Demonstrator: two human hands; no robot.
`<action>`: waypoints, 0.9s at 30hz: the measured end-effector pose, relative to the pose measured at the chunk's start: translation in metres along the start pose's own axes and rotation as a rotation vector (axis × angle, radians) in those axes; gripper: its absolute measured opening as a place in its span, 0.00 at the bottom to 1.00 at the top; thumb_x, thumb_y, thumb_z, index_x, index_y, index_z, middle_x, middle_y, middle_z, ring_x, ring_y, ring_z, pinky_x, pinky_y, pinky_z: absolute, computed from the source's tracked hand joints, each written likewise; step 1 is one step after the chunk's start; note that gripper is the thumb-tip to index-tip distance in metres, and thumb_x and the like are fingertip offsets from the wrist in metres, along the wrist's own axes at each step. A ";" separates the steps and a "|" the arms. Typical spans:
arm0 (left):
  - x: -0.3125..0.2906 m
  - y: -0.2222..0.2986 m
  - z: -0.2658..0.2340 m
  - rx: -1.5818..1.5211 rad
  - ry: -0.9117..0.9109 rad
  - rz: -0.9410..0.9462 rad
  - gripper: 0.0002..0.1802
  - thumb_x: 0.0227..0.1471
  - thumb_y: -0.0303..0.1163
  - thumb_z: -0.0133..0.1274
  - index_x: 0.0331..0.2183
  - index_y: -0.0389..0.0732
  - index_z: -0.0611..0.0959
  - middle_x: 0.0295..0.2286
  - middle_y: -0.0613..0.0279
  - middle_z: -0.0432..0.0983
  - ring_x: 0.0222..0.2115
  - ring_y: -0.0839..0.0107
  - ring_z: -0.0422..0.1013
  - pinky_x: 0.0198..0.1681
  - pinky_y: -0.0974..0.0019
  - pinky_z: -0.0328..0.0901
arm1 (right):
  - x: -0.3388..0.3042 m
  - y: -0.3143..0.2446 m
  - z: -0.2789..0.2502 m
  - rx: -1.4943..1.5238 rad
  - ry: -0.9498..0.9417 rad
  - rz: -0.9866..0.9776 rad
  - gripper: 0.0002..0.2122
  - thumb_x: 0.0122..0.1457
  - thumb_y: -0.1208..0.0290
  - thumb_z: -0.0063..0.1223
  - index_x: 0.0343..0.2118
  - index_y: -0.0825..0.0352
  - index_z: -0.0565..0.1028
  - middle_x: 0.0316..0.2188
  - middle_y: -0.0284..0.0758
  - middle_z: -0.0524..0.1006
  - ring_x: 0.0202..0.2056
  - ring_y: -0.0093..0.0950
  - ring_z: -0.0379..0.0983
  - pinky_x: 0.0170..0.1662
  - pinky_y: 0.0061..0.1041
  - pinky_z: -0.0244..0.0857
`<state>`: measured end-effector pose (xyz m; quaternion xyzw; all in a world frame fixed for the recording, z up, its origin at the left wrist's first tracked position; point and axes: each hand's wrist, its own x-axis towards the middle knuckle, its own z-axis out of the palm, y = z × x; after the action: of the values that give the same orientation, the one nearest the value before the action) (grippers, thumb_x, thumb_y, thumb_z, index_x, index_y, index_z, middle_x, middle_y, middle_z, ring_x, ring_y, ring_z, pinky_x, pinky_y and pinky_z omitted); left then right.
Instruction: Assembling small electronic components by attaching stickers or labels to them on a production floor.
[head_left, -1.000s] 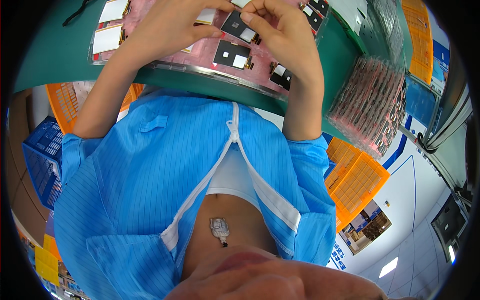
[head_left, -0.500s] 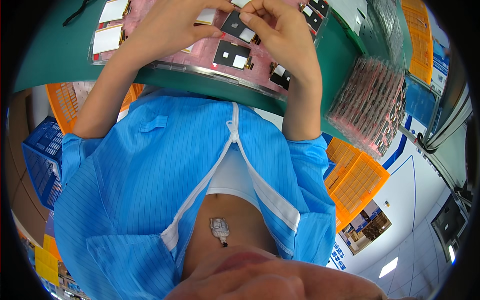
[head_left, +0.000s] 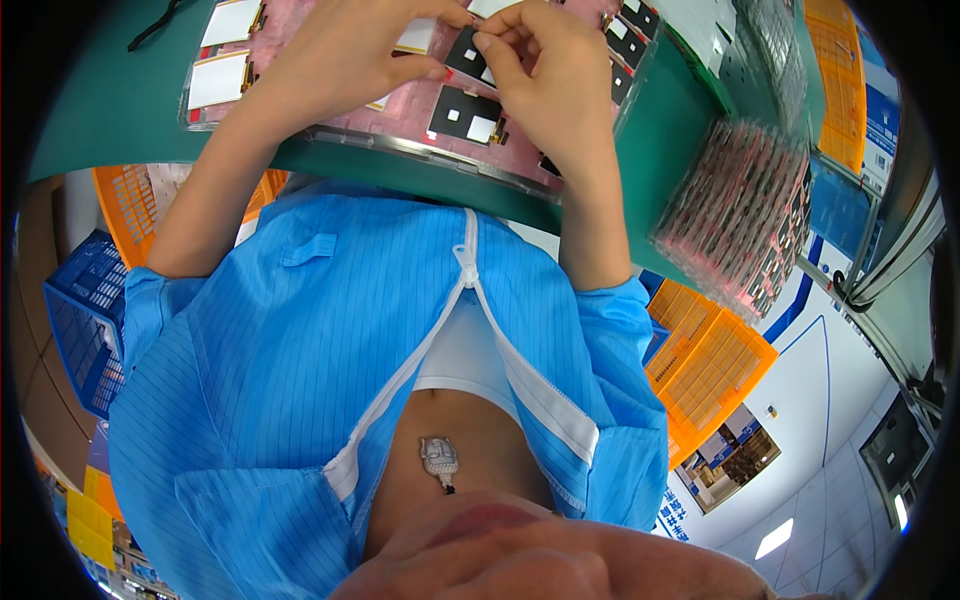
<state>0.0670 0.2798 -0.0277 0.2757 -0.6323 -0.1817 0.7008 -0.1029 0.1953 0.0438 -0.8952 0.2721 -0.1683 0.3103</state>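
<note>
A clear plastic tray [head_left: 400, 146] with a pink lining lies on the green table, holding several flat display panels, some white side up, others black with white squares and short ribbon connectors. My left hand [head_left: 345, 60] reaches over it, thumb and index finger apart beside a black-backed panel [head_left: 464, 58]. The index fingertip is at that panel's upper edge. Over the same panel is my right hand [head_left: 560, 85], its thumb and index finger pinched together at the upper edge; what lies between them is too small to make out. Nearer to me sits another black panel [head_left: 462, 115].
A leaning stack of clear trays [head_left: 740, 215] with pink linings stands on the table [head_left: 100, 110] to the right. Orange crates [head_left: 710, 365] and a blue crate [head_left: 85, 320] are below table level. A black cord [head_left: 155, 25] lies at the far left.
My right hand has shifted slightly left and now covers more of the black panel's right end. The tray has moved a little; my left hand stays nearly in place.
</note>
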 end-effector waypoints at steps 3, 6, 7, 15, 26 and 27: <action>0.017 0.032 -0.003 0.300 -0.180 -0.299 0.24 0.36 0.27 0.72 0.40 0.36 0.85 0.41 0.54 0.75 0.46 0.54 0.70 0.51 0.57 0.65 | -0.008 0.002 0.005 -0.286 0.073 -0.153 0.05 0.54 0.76 0.60 0.32 0.68 0.76 0.27 0.42 0.77 0.33 0.44 0.74 0.39 0.41 0.64; 0.001 0.011 -0.002 0.325 -0.185 -0.287 0.24 0.36 0.27 0.71 0.40 0.36 0.85 0.41 0.54 0.75 0.46 0.54 0.70 0.51 0.57 0.65 | -0.013 -0.006 0.012 -0.350 0.152 -0.193 0.09 0.54 0.74 0.61 0.37 0.67 0.73 0.31 0.43 0.76 0.36 0.46 0.71 0.42 0.44 0.61; -0.002 0.001 0.000 0.050 -0.013 0.028 0.24 0.37 0.28 0.71 0.40 0.36 0.86 0.41 0.55 0.75 0.46 0.54 0.70 0.51 0.57 0.65 | -0.014 -0.009 0.012 -0.350 0.152 -0.196 0.09 0.54 0.74 0.61 0.37 0.67 0.73 0.31 0.43 0.76 0.36 0.46 0.71 0.42 0.44 0.61; 0.021 0.047 -0.001 0.642 -0.378 -0.532 0.23 0.38 0.29 0.71 0.41 0.37 0.86 0.41 0.55 0.75 0.46 0.55 0.70 0.50 0.57 0.66 | -0.018 -0.001 0.016 -0.406 0.396 -0.165 0.07 0.51 0.70 0.66 0.28 0.64 0.79 0.27 0.35 0.74 0.34 0.37 0.72 0.36 0.36 0.62; -0.007 -0.012 0.002 0.275 0.016 0.219 0.21 0.39 0.28 0.70 0.40 0.35 0.86 0.41 0.56 0.76 0.46 0.55 0.69 0.51 0.56 0.65 | -0.021 0.015 0.037 -0.488 0.348 -0.187 0.09 0.51 0.65 0.68 0.29 0.64 0.79 0.29 0.34 0.72 0.35 0.36 0.69 0.38 0.38 0.57; -0.004 -0.011 0.005 0.239 0.020 0.231 0.20 0.40 0.28 0.69 0.39 0.34 0.85 0.41 0.56 0.75 0.47 0.54 0.69 0.52 0.55 0.64 | -0.022 0.016 0.039 -0.498 0.362 -0.171 0.09 0.51 0.65 0.67 0.29 0.64 0.79 0.29 0.34 0.72 0.35 0.37 0.69 0.38 0.38 0.57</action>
<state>0.0628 0.2732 -0.0373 0.2843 -0.6698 -0.0209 0.6856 -0.1087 0.2159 0.0010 -0.9187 0.2796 -0.2786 0.0127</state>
